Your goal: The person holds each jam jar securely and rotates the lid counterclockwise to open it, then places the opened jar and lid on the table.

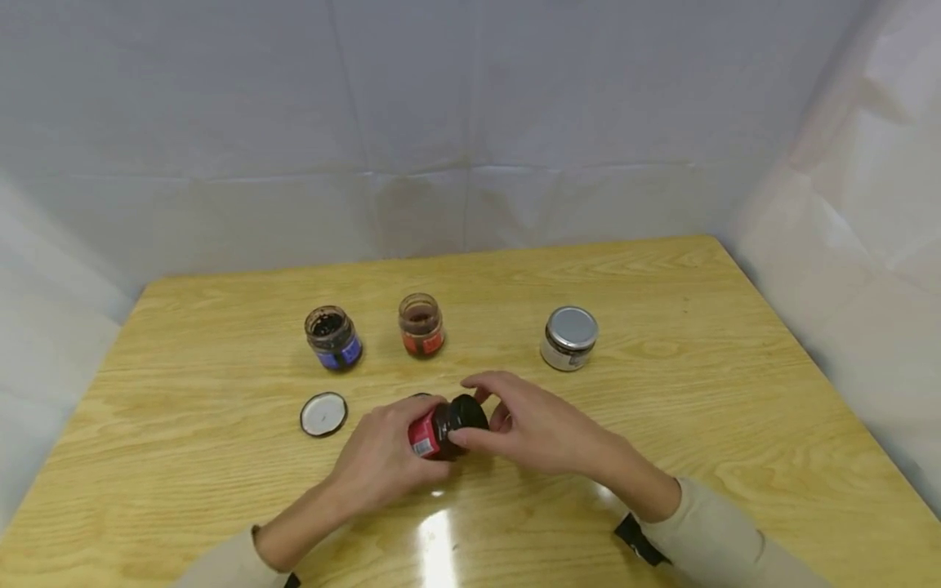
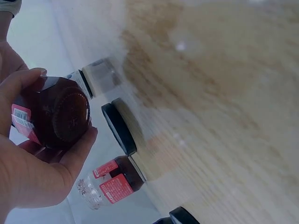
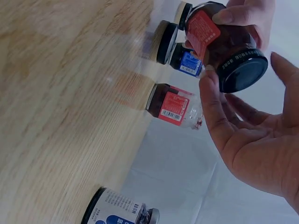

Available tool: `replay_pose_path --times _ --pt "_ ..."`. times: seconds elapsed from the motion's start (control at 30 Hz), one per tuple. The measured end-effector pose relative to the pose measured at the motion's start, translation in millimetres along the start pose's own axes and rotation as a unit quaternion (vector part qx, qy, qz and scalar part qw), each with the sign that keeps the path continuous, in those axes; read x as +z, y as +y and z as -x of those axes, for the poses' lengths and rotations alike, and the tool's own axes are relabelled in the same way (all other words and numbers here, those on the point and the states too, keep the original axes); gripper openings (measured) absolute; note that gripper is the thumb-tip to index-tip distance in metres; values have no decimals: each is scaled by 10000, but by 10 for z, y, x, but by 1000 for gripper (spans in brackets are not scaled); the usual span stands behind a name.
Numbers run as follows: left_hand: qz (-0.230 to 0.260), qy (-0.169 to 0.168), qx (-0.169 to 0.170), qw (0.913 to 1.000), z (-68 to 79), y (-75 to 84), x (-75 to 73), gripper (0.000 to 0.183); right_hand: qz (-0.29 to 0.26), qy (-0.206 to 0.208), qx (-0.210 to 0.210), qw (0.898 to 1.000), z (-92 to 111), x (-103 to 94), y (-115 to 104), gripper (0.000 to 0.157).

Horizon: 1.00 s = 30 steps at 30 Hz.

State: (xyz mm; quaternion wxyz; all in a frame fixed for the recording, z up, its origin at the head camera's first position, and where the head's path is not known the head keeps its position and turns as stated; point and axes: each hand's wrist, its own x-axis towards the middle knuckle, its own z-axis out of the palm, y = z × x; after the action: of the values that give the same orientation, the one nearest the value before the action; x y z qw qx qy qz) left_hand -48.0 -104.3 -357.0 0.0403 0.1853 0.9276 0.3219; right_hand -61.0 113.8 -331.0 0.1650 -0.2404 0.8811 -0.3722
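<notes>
My left hand [image 1: 385, 449] grips a dark glass jar [image 2: 70, 114] with a red-pink label, tilted on its side above the table. Its black lid [image 3: 243, 70] is on and faces right. Around that lid, my right hand [image 1: 540, 425] has its fingers spread, thumb along the near edge and forefinger slightly apart from the far edge. Behind the held jar lies a loose black-rimmed lid [image 2: 119, 128], mostly hidden in the head view. Another loose lid [image 1: 323, 414] lies left of my left hand, white inside up.
Farther back on the wooden table [image 1: 735, 392] stand an uncovered jar with a blue label [image 1: 334, 339] and an uncovered jar with a red label [image 1: 422, 327]. To their right is a squat jar with a silver lid [image 1: 569, 337]. White sheeting [image 1: 470, 122] hangs behind.
</notes>
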Motion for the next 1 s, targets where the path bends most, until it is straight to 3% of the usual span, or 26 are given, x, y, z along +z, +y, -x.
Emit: replay_pose_path --times 0.07,0.17,0.33,0.43,0.53,0.67,0.77,0.83,1.0 --pt "0 0 -35 10000 -4 3 -7 60 -30 61 -27 10000 -11 3 -6 63" --pt "-22 6 -63 10000 -5 11 -15 60 -68 17 -423 9991 -20 -16 -1 52" --pt "-74 23 15 10000 1 14 -10 59 9 -199 -1054 9942 -22 -54 26 51" --pt "-93 -12 45 9999 1 16 -2 61 20 -314 -1168 9927 -24 -67 40 50" --pt "-138 -63 43 9999 2 21 -3 61 60 -392 -1156 9925 -16 -67 49 57" --pt "-143 -58 16 9999 -3 29 -6 62 213 -262 -661 9972 -4 -38 31 71" --pt "-122 -8 -41 9999 -10 36 -8 63 227 -65 -278 9993 -22 -6 6 70" --pt "-133 9 -54 9999 -10 37 -6 63 164 1 -309 9994 -38 8 0 64" --pt "-45 8 -74 10000 7 19 -2 63 246 -132 -1179 9926 -56 -2 40 49"
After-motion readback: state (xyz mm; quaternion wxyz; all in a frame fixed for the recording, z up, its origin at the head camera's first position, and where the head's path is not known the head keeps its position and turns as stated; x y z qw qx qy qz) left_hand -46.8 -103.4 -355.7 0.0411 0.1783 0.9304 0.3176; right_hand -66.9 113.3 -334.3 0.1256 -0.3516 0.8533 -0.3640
